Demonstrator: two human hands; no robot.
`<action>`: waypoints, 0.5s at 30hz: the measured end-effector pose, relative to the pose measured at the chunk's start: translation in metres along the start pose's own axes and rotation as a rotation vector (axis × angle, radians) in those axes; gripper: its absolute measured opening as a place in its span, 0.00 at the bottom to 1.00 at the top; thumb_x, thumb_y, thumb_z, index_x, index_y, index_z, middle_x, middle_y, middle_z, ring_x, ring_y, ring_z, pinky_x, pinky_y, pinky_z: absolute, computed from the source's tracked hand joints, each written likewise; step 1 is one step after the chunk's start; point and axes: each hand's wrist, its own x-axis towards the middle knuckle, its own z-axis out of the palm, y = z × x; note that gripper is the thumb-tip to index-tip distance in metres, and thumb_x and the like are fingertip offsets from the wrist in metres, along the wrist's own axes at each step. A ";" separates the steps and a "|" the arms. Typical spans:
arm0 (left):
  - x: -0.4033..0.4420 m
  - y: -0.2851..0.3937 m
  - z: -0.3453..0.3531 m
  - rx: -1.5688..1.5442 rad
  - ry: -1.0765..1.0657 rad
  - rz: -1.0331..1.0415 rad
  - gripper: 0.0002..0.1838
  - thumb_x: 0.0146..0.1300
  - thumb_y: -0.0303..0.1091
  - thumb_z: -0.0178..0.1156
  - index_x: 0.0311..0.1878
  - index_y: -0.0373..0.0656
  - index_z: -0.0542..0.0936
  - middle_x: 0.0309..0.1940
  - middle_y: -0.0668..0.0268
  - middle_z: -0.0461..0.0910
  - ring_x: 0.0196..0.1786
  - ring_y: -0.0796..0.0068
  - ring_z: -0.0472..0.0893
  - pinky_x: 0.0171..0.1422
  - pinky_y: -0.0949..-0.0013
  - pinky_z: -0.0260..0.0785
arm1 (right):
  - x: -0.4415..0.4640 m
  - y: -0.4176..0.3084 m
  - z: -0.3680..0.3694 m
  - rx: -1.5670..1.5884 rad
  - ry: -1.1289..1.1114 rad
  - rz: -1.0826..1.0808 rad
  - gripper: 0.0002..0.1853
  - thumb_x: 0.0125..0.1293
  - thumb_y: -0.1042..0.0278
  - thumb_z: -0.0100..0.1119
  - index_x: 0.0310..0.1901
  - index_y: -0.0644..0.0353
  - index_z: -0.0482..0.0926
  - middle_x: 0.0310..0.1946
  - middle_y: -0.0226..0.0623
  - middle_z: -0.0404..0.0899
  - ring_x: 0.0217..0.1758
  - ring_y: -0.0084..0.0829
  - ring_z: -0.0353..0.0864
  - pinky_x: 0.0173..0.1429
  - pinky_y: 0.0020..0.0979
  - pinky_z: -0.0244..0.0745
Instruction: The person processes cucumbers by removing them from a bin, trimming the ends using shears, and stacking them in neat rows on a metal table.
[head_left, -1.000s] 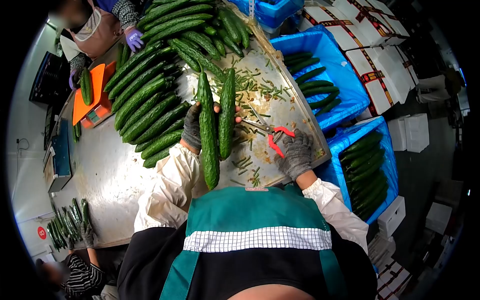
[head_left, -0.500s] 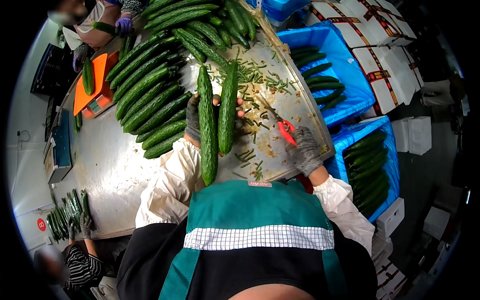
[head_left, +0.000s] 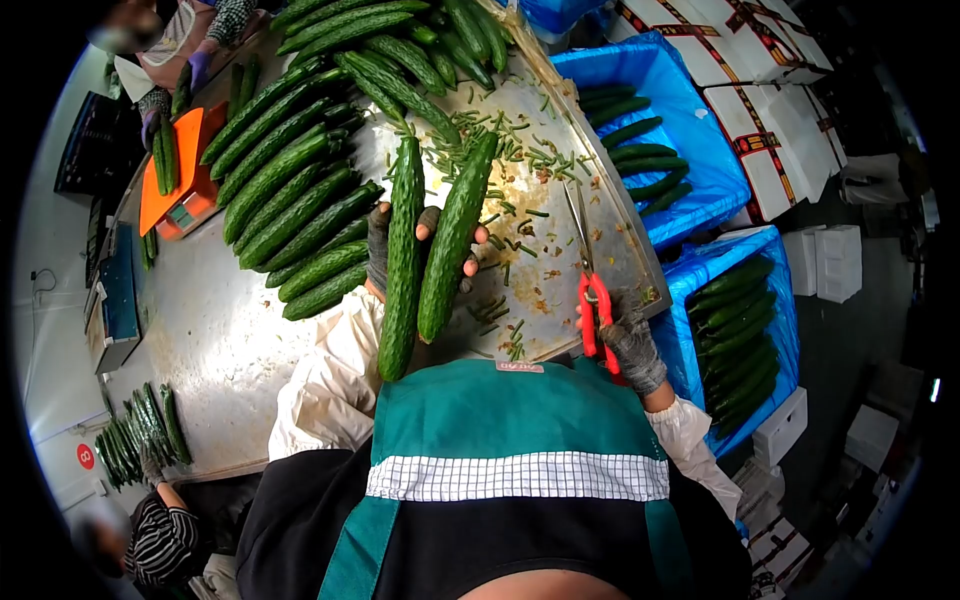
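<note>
Over the near side of the table [head_left: 210,350], the left hand [head_left: 379,250] clasps two cucumbers [head_left: 430,250]; at right, the right hand [head_left: 632,345] grips one pair of scissors [head_left: 592,290]. Two blue-lined crates [head_left: 708,130] stand right: the far holds several cucumbers, the near many. Two more lie on one orange scale [head_left: 192,150], far left.

Bright glare on the metal table [head_left: 215,375], dim right side, curved fisheye distortion, black corners
</note>
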 end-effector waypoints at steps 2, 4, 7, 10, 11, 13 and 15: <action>-0.002 -0.006 0.001 -0.025 0.002 0.013 0.24 0.60 0.58 0.46 0.37 0.42 0.73 0.56 0.42 0.57 0.52 0.43 0.69 0.52 0.43 0.68 | -0.001 -0.010 0.010 -0.012 0.022 -0.019 0.26 0.55 0.65 0.56 0.54 0.63 0.62 0.45 0.40 0.72 0.45 0.31 0.75 0.47 0.30 0.72; -0.002 -0.008 0.001 -0.050 0.002 0.026 0.25 0.60 0.58 0.47 0.37 0.42 0.73 0.56 0.42 0.57 0.52 0.42 0.69 0.52 0.44 0.68 | 0.000 -0.011 0.012 -0.026 0.045 -0.038 0.29 0.54 0.67 0.56 0.57 0.63 0.60 0.46 0.40 0.71 0.46 0.31 0.75 0.48 0.30 0.72; -0.003 -0.009 0.000 -0.059 0.002 0.003 0.25 0.59 0.58 0.47 0.38 0.42 0.73 0.55 0.42 0.58 0.52 0.42 0.69 0.52 0.43 0.69 | 0.005 -0.006 0.010 -0.348 0.106 -0.139 0.31 0.52 0.69 0.56 0.60 0.61 0.60 0.46 0.43 0.71 0.47 0.35 0.74 0.50 0.33 0.70; -0.004 -0.009 0.002 -0.058 0.064 -0.025 0.25 0.57 0.57 0.51 0.37 0.39 0.75 0.55 0.39 0.60 0.52 0.42 0.70 0.52 0.46 0.69 | 0.013 -0.012 0.009 -0.841 0.151 -0.308 0.31 0.50 0.71 0.57 0.60 0.59 0.63 0.46 0.48 0.71 0.47 0.43 0.73 0.51 0.37 0.69; -0.006 -0.007 0.001 -0.033 0.091 -0.085 0.25 0.57 0.56 0.52 0.37 0.38 0.75 0.55 0.39 0.60 0.52 0.42 0.71 0.52 0.46 0.69 | 0.014 -0.020 0.012 -0.952 0.172 -0.352 0.31 0.50 0.70 0.58 0.59 0.59 0.64 0.45 0.49 0.70 0.46 0.46 0.72 0.51 0.39 0.68; -0.011 -0.003 0.000 0.016 0.135 -0.191 0.26 0.55 0.55 0.54 0.36 0.36 0.75 0.54 0.38 0.61 0.50 0.42 0.72 0.54 0.47 0.67 | 0.016 -0.024 0.011 -1.063 0.198 -0.392 0.30 0.50 0.69 0.58 0.58 0.59 0.66 0.44 0.50 0.70 0.46 0.48 0.71 0.51 0.41 0.67; -0.016 -0.007 0.005 0.031 0.185 -0.197 0.26 0.54 0.55 0.55 0.36 0.36 0.74 0.54 0.38 0.61 0.49 0.42 0.73 0.54 0.48 0.67 | 0.019 -0.023 0.007 -1.152 0.176 -0.418 0.30 0.49 0.69 0.59 0.58 0.59 0.65 0.42 0.49 0.70 0.44 0.48 0.71 0.50 0.41 0.68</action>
